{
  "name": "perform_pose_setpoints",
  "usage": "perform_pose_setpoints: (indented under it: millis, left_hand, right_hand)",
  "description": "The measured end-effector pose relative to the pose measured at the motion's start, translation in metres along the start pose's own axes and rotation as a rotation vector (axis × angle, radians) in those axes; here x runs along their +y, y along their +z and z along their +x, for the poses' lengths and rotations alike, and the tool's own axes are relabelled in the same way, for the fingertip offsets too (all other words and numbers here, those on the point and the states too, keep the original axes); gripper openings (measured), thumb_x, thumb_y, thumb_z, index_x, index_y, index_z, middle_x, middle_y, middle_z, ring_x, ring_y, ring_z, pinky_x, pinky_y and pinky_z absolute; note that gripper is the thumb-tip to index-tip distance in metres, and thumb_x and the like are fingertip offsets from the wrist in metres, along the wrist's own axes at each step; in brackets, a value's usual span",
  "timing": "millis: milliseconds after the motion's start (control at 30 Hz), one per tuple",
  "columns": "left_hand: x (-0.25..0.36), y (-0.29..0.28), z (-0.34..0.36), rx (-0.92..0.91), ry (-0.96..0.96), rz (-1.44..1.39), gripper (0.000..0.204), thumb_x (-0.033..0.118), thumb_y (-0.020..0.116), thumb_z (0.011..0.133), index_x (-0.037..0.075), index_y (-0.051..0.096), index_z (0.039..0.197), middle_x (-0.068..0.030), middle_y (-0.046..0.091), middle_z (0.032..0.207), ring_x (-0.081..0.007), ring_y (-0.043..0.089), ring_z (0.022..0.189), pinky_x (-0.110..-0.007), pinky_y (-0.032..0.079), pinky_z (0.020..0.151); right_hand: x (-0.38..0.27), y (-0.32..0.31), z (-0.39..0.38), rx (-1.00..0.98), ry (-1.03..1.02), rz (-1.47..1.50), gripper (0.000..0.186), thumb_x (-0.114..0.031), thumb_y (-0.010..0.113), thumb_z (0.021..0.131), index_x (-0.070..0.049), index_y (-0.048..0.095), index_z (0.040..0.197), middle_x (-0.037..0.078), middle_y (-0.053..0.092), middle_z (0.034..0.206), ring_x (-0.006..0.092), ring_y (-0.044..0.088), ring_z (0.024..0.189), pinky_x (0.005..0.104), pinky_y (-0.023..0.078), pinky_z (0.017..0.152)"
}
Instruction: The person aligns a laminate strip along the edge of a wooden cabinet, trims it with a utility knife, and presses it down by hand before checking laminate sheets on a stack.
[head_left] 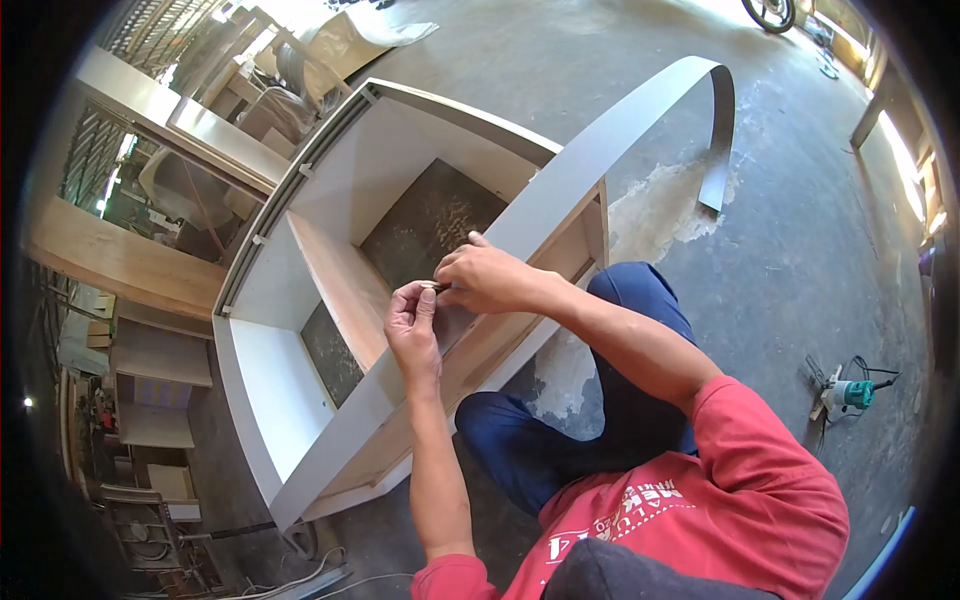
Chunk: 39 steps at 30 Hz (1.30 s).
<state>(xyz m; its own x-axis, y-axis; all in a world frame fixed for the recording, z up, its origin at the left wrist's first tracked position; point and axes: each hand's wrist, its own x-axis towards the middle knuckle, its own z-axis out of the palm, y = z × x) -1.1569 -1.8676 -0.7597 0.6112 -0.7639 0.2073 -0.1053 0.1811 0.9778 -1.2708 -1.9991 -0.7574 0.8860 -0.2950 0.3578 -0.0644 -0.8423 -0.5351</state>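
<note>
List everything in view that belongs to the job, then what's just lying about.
Seemingly in the job:
- white, open rectangular cabinet frame
- long, flat, flexible grey strip with left hand and right hand over it

Seemingly just lying about:
- teal-and-silver corded power tool on the floor
- black round wheel at the top edge

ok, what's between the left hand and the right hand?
A small item, too small to identify, at the fingertips of the left hand, with the right hand close beside it. Head view.

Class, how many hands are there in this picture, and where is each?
2. The left hand is by the long grey strip, near picture centre; the right hand is beside the left one, slightly higher. No others show.
</note>
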Motion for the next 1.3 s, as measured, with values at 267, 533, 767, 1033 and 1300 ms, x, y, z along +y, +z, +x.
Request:
perform_pose_setpoints:
  millis: [267, 533, 767, 1033, 1300]
  left_hand:
    - [0.002, 0.013, 0.003, -0.134, 0.021, 0.263, 0.043, 0.003, 0.062, 0.089, -0.004, 0.053, 0.131, -0.0143, 0.059, 0.128, -0.0234, 0.051, 0.126, -0.036, 0.034, 0.111]
    - [0.003, 0.022, 0.001, -0.186, -0.009, 0.52, 0.042, -0.005, 0.058, 0.087, -0.003, 0.056, 0.13, -0.012, 0.06, 0.126, -0.0213, 0.056, 0.118, -0.034, 0.039, 0.105]
    - [0.001, 0.028, 0.008, -0.216, -0.01, 0.591, 0.041, -0.004, 0.056, 0.086, -0.002, 0.058, 0.127, -0.0124, 0.06, 0.129, -0.0229, 0.054, 0.122, -0.035, 0.037, 0.108]
    - [-0.013, 0.096, 0.046, -0.38, 0.138, 0.643, 0.042, 0.004, 0.057, 0.088, -0.001, 0.055, 0.13, -0.0146, 0.058, 0.131, -0.0256, 0.053, 0.125, -0.035, 0.038, 0.107]
    - [-0.015, 0.13, 0.054, -0.357, 0.202, 0.688, 0.037, 0.009, 0.058, 0.093, 0.0, 0.057, 0.129, -0.0143, 0.061, 0.125, -0.0238, 0.057, 0.118, -0.034, 0.043, 0.102]
  right_hand:
    - [0.027, -0.033, 0.003, 0.269, 0.106, -0.21, 0.019, -0.02, 0.062, 0.089, -0.003, 0.068, 0.082, 0.014, 0.068, 0.087, 0.0292, 0.067, 0.084, 0.0403, 0.053, 0.067]
    - [0.043, -0.053, -0.035, 0.303, 0.243, -0.173, 0.011, -0.011, 0.063, 0.077, -0.003, 0.069, 0.079, 0.014, 0.069, 0.074, 0.0304, 0.07, 0.073, 0.0387, 0.056, 0.06]
    - [0.059, -0.061, -0.041, 0.271, 0.207, -0.026, 0.02, -0.021, 0.061, 0.09, -0.001, 0.065, 0.085, 0.014, 0.068, 0.083, 0.0305, 0.069, 0.08, 0.0403, 0.054, 0.067]
    - [0.063, -0.067, -0.046, 0.365, 0.288, 0.045, 0.019, -0.019, 0.06, 0.091, -0.002, 0.06, 0.083, 0.016, 0.067, 0.082, 0.0336, 0.067, 0.079, 0.0435, 0.052, 0.066]
    - [0.089, -0.083, -0.059, 0.657, 0.372, 0.358, 0.01, -0.001, 0.052, 0.087, 0.0, 0.059, 0.094, 0.02, 0.067, 0.082, 0.0349, 0.068, 0.077, 0.0433, 0.053, 0.067]
